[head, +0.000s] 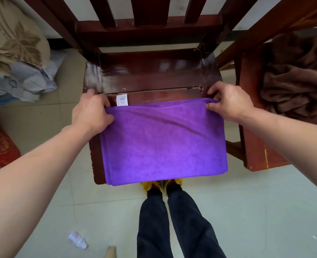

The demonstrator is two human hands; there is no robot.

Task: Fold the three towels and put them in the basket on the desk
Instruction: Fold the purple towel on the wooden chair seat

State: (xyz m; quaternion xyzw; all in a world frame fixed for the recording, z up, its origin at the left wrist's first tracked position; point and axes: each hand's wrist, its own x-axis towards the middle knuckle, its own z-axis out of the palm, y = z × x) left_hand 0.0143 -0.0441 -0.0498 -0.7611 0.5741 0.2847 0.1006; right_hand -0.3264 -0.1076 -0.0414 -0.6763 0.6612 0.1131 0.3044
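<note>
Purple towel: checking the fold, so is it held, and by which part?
The left hand pinches the purple towel at its far-left corner, the right hand at its far-right corner.

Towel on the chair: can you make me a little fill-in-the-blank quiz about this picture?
1. The folded towel on the chair is ____ in colour.
2. The left hand and right hand each pinch a far ____ of it.
3. The crumpled towel to the right is ____ in colour.
Missing words: purple; corner; brown.

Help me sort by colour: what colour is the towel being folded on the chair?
The towel is purple; head view.
</note>
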